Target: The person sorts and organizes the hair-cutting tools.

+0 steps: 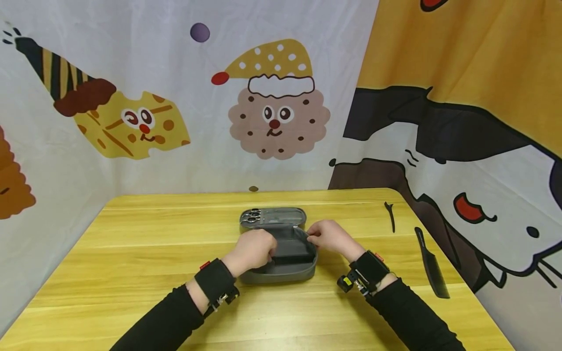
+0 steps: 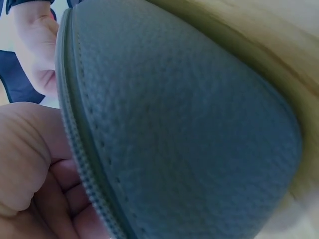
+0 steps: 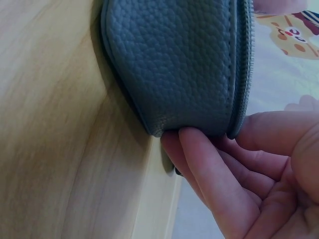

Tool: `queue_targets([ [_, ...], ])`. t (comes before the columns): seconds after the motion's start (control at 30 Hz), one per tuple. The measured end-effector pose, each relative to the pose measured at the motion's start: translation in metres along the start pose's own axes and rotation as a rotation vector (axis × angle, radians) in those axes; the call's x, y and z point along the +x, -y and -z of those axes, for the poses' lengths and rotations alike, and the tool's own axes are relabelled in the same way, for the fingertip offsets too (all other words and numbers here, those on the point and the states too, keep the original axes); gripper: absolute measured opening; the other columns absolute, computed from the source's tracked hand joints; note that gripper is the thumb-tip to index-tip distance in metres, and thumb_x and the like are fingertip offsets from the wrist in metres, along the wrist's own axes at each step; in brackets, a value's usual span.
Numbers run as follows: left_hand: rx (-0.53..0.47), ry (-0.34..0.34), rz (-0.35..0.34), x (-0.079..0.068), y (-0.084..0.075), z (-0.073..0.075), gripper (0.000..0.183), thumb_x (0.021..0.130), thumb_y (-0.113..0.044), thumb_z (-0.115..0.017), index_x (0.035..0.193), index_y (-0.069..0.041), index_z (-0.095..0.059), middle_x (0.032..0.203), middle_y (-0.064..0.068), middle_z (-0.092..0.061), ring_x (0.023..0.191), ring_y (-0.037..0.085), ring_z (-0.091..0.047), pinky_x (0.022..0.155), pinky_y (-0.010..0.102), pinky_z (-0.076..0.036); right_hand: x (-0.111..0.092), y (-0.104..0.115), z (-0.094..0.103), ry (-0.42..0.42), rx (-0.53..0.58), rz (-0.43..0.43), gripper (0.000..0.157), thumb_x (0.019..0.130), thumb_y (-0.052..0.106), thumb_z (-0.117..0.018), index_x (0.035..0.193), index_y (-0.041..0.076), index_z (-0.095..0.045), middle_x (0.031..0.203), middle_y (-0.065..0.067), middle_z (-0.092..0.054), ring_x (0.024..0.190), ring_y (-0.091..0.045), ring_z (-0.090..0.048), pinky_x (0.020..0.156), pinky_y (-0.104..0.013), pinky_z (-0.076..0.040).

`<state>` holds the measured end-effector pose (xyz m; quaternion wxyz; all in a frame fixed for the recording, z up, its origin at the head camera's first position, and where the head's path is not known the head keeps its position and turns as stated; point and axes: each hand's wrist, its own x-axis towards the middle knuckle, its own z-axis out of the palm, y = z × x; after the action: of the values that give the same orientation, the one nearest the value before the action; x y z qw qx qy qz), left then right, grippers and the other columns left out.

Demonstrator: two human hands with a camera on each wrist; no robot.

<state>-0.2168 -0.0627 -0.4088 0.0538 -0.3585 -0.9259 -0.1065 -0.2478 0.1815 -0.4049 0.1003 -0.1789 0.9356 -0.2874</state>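
A grey leather-textured zip case lies unzipped on the table, its lid folded back. Pairs of scissors sit in the left of the lid. My left hand reaches over the case's left side with curled fingers dipping inside; their tips are hidden. In the left wrist view, the thumb and curled fingers lie behind the zipped edge, and whether they hold anything is not visible. My right hand pinches the rim at the back right corner, thumb by the zip and fingers against the outer wall.
A black comb lies near the right edge of the wooden table. Farther back is a small black hair clip. A cartoon-printed curtain hangs behind the table and along its right side.
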Motion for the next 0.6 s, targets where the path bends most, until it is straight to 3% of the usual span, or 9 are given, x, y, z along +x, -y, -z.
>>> queue_targets([
  [0.2,-0.047,0.084,0.023,0.0046,0.0042,0.0001,0.023,0.072,-0.008,-0.086,0.066,-0.022,-0.068,0.066,-0.011,-0.061,0.067,0.015,-0.062,0.056,0.028,-0.05,0.0014,-0.0007,0.0004,-0.002,-0.003,-0.005,0.01,0.094,0.005,-0.067,0.098,0.002,-0.075,0.087,-0.003,-0.071,0.062,-0.01,-0.063,0.058,-0.026,-0.053],
  [0.6,-0.135,0.203,0.037,0.0073,0.0072,0.0036,0.017,0.079,-0.008,-0.083,0.071,-0.019,-0.072,0.071,-0.011,-0.063,0.072,0.014,-0.063,0.062,0.03,-0.052,0.0023,-0.0027,-0.0015,-0.013,-0.016,0.01,0.01,0.093,0.005,-0.068,0.099,0.002,-0.075,0.087,-0.003,-0.071,0.061,-0.009,-0.061,0.058,-0.026,-0.052],
])
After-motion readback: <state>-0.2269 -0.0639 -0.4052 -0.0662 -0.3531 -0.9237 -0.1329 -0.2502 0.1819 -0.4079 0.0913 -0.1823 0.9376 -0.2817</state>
